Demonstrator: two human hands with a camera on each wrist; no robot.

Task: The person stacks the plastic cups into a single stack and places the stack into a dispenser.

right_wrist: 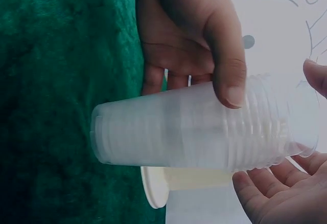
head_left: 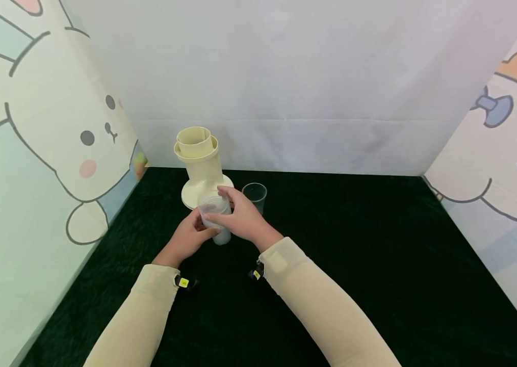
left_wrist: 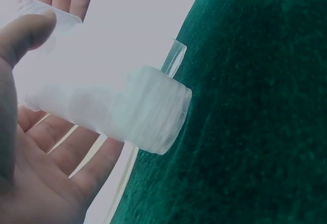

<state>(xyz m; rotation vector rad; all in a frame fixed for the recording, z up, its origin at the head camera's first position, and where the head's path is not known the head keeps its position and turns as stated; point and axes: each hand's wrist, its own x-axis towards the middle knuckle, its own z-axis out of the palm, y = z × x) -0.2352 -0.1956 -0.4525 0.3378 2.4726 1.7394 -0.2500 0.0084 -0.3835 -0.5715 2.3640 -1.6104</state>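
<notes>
A stack of clear plastic cups, nested in one another with ribbed rims, is tilted between both hands. My left hand grips it around the middle, thumb on one side and fingers behind. My right hand holds the rim end from the other side, its fingers curved around the rims. The closed end of the stack points down toward the table. Just behind the right hand, a separate clear cup stands upright, partly hidden by that hand.
A cream-coloured stand with an open tube top and a round base rises behind the hands at the back left. Dark green cloth covers the table. Printed cartoon curtains hang left and right, with a plain pale one at the back.
</notes>
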